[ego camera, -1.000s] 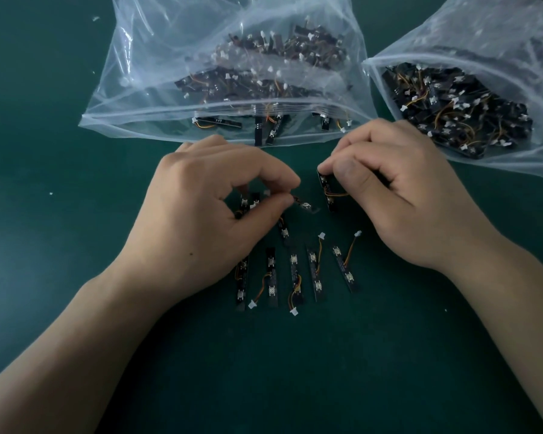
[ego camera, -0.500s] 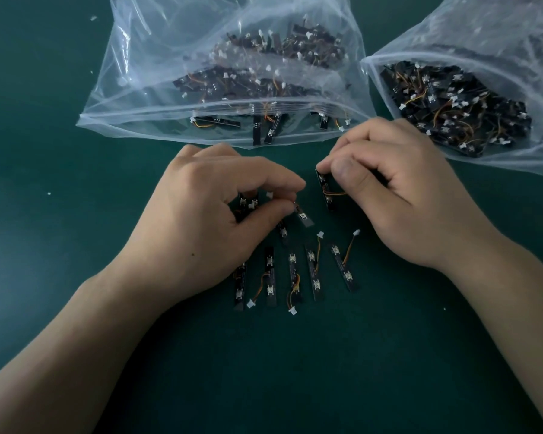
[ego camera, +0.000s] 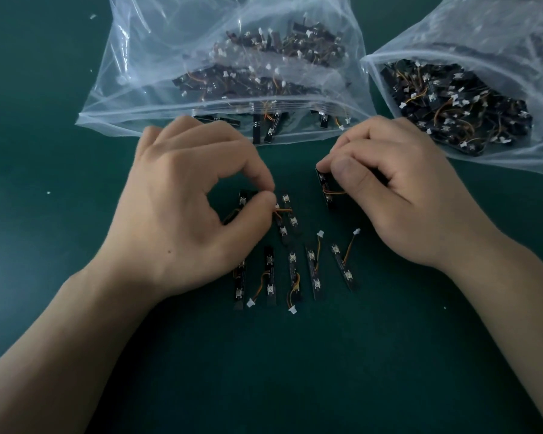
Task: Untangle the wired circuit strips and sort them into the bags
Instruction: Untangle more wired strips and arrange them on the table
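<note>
Left hand [ego camera: 182, 211] is pinching a tangled strip [ego camera: 284, 214] at the wire. Right hand [ego camera: 398, 189] is gripping another strip [ego camera: 326, 191], its upper end hidden under fingers [ego camera: 351, 173]. Loose strips [ego camera: 314, 270] are lying at 6 o'clock, one partly covered by the left palm. Bags [ego camera: 226, 67] are sitting at 12 and 2 o'clock, cropped.
</note>
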A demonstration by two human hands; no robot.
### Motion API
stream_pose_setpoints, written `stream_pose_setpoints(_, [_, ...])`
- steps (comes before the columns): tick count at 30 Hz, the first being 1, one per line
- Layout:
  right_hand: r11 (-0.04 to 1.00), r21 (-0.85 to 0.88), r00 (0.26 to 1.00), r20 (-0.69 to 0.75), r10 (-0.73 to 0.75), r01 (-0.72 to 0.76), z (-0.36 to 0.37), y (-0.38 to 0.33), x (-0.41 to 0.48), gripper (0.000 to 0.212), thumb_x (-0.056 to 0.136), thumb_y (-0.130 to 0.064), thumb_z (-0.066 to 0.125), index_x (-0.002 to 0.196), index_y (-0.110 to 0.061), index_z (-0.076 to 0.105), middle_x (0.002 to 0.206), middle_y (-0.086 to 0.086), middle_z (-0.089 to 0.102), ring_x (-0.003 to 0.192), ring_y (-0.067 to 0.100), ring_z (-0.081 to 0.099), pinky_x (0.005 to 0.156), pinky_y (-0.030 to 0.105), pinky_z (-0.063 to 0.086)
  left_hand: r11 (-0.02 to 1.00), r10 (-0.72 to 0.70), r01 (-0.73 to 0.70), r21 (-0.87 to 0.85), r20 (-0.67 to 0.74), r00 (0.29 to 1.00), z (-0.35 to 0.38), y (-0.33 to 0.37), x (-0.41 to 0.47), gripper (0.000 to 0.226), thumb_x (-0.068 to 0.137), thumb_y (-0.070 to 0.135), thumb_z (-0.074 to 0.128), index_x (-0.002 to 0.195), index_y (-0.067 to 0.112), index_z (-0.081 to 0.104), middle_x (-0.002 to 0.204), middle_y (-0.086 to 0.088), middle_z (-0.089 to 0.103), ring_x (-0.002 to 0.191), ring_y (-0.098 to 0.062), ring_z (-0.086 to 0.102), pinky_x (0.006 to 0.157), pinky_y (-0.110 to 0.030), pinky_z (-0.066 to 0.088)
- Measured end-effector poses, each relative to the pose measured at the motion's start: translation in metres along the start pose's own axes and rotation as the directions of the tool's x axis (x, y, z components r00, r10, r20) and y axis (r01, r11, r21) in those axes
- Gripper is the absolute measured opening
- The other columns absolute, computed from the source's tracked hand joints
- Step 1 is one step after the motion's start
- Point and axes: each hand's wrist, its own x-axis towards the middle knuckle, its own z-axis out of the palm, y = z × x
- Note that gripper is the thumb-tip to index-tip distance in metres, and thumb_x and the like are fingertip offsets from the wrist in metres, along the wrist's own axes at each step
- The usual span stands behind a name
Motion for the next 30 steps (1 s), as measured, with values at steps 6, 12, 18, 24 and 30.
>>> stream_pose_setpoints(6, [1.000, -0.005, 1.000, -0.003, -0.008, 0.008, 0.0002, 0.0006, -0.0004, 0.035, 0.107, -0.044, 0.046, 0.106, -0.028, 0.077, 0.110, -0.017, 0.065, 0.112, 0.012, 0.057, 0.105, 0.052, 0.041, 0.996, -0.048, 0.037, 0.082, 0.138, 0.989, -0.0040, -0.0033, -0.0006, 0.016, 0.070, 0.035, 0.071, 0.086, 0.033, 0.070, 0.110, 0.018, 0.064, 0.111, -0.016, 0.051, 0.096, -0.037, 0.023])
stream_pose_setpoints(12, [1.000, -0.001, 1.000, -0.004, -0.012, 0.012, 0.0003, 0.0006, -0.0003, 0.034, 0.106, -0.043, 0.047, 0.106, -0.028, 0.077, 0.110, -0.016, 0.065, 0.111, 0.014, 0.057, 0.104, 0.052, 0.042, 0.995, -0.060, 0.051, 0.087, 0.104, 0.993, 0.0015, -0.0044, -0.0009, 0.010, 0.078, 0.033, 0.072, 0.087, 0.034, 0.070, 0.111, 0.019, 0.064, 0.112, -0.011, 0.051, 0.097, -0.036, 0.021])
stream_pose_setpoints(18, [1.000, -0.009, 1.000, -0.005, -0.013, 0.013, 0.0002, 0.0008, -0.0003, 0.034, 0.107, -0.043, 0.047, 0.105, -0.028, 0.077, 0.110, -0.017, 0.065, 0.111, 0.013, 0.057, 0.105, 0.052, 0.042, 0.998, -0.050, 0.048, 0.030, 0.087, 0.995, 0.0026, -0.0025, -0.0005, 0.003, 0.082, 0.034, 0.074, 0.084, 0.036, 0.073, 0.110, 0.019, 0.065, 0.111, -0.006, 0.051, 0.098, -0.040, 0.026])
stream_pose_setpoints(24, [1.000, -0.011, 1.000, -0.006, -0.012, 0.012, 0.0005, 0.0006, -0.0002, 0.035, 0.107, -0.044, 0.046, 0.105, -0.028, 0.077, 0.110, -0.017, 0.065, 0.111, 0.012, 0.057, 0.105, 0.052, 0.041, 0.999, -0.041, 0.039, 0.022, 0.100, 0.994, 0.0038, -0.0002, -0.0004, 0.003, 0.083, 0.036, 0.075, 0.086, 0.036, 0.075, 0.110, 0.019, 0.065, 0.112, -0.007, 0.052, 0.099, -0.042, 0.028])
stream_pose_setpoints(30, [1.000, -0.015, 1.000, -0.007, -0.012, 0.012, 0.0005, -0.0003, -0.0003, 0.037, 0.107, -0.043, 0.045, 0.105, -0.026, 0.078, 0.109, -0.016, 0.065, 0.111, 0.012, 0.057, 0.105, 0.051, 0.042, 0.999, -0.039, 0.037, 0.015, 0.114, 0.993, 0.0035, -0.0002, -0.0007, 0.004, 0.084, 0.036, 0.076, 0.087, 0.037, 0.076, 0.110, 0.019, 0.066, 0.113, -0.009, 0.054, 0.099, -0.041, 0.029])
